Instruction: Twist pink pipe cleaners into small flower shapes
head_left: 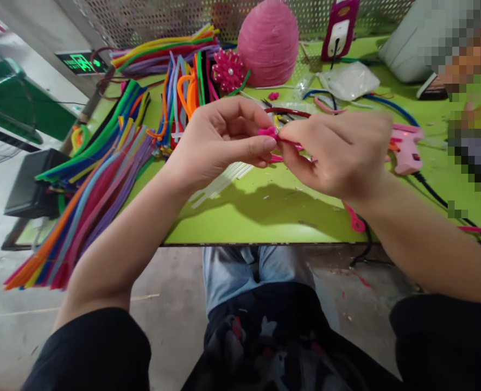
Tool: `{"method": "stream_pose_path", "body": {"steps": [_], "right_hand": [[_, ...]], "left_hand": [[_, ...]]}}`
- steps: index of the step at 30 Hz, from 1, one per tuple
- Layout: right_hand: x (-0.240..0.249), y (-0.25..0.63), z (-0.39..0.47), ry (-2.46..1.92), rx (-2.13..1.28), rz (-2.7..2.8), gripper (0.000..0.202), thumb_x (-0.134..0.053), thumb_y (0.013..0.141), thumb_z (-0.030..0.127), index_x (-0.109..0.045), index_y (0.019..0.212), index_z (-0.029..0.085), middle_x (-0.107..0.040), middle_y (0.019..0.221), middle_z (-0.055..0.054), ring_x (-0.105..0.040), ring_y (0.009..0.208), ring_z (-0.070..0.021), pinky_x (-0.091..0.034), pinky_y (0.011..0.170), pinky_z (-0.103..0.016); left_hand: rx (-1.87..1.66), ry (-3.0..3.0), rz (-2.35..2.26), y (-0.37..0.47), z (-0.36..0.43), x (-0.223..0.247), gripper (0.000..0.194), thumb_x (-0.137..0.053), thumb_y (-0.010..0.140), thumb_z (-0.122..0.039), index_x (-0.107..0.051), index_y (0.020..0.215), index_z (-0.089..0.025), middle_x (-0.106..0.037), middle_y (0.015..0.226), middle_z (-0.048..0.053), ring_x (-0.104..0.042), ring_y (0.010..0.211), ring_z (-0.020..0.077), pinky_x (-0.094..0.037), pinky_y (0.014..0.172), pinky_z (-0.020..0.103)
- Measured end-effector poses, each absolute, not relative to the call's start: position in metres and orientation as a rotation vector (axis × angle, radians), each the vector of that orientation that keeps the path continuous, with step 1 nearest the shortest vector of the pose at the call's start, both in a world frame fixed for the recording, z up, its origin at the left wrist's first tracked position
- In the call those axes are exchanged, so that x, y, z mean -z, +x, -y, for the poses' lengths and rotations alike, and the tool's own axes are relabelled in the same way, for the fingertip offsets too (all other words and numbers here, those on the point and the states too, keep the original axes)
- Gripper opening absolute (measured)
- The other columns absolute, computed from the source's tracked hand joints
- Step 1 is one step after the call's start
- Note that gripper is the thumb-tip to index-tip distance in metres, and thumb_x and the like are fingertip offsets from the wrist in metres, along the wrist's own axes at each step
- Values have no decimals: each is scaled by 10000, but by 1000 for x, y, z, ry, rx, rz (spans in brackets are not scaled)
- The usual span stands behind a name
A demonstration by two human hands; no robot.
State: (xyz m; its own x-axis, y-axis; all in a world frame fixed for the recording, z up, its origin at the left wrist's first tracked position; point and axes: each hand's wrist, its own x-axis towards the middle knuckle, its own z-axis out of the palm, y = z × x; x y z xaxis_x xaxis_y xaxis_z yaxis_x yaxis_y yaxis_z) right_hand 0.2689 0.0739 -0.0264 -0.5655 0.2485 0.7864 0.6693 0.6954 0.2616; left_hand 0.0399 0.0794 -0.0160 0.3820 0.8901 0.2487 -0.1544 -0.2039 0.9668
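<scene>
While the left hand (220, 138) pinches a small pink piece (268, 132) between thumb and fingers above the green table (232, 228), the right hand (338, 149) has its thumb and forefinger closed on the piece's right end. Beyond them stand a pink ball (267, 46) and a pink flower (229, 71), bundled coloured strips (102, 184) crowd the left, and a pink glue gun (406, 149) lies just beside the right hand. Bare tabletop stretches between the hands and the front edge (289, 244).

One left hand (220, 136) and one right hand (340, 152), one small pink piece (268, 132) between them; one glue gun (407, 149), right; far, one pink dome (267, 46), one magenta flower (227, 69), one power strip (340, 30); left, one exit sign (80, 63).
</scene>
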Motion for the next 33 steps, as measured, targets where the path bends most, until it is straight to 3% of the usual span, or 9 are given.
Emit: {"method": "stream_pose_path", "body": {"steps": [6,13,16,19,22,27,33], "right_hand": [[23,271,-75,-776,742,2247,294,-467,1134,310,-758,1120,273,-768,850,-4,-672,709,-173,-376,618,-381],[22,268,-75,-578,804,2098,318,-576,1092,321,-737,830,239,-676,686,22,-583,587,-141,-310,540,-362],[22,265,-72,-541,805,2017,168,-686,1042,293,-753,903,226,-660,655,21,-571,579,-148,-317,539,-362],[24,265,-70,-491,777,1996,45,-766,989,248,-770,1012,210,-649,637,27,-569,586,-155,-333,543,-369],[26,267,-72,-524,787,1971,102,-689,1033,245,-790,1031,256,-624,615,40,-544,554,-147,-303,533,-371],[29,267,-74,-570,732,1970,205,-616,1066,287,-820,1082,290,-613,582,39,-535,531,-148,-291,533,-364],[25,266,-70,-700,635,2124,262,-533,1065,268,-770,954,290,-612,610,20,-528,558,-149,-271,576,-350]], "left_hand": [[-1385,1733,-643,45,-80,29,189,-914,876,-225,-739,940,-189,-752,812,-1,-738,710,113,-597,634,233],[-1437,1823,-851,50,-74,28,206,-875,844,-202,-670,860,-189,-697,769,-29,-681,662,86,-525,573,203],[-1507,1746,-751,52,-75,28,245,-903,837,-234,-661,845,-194,-687,743,-46,-689,634,71,-518,544,175],[-1407,1594,-535,48,-79,29,179,-886,888,-247,-719,862,-189,-730,732,-34,-722,609,89,-604,552,192],[-1304,1522,-467,42,-82,26,111,-883,910,-226,-786,935,-181,-792,804,-7,-750,632,104,-659,590,215],[-1321,1712,-552,39,-85,30,305,-1012,764,-276,-816,975,-177,-792,869,22,-771,742,141,-651,657,242],[-1331,1945,-497,35,-87,41,156,-861,948,-266,-826,1083,-195,-764,858,7,-762,693,119,-603,610,222]]}}
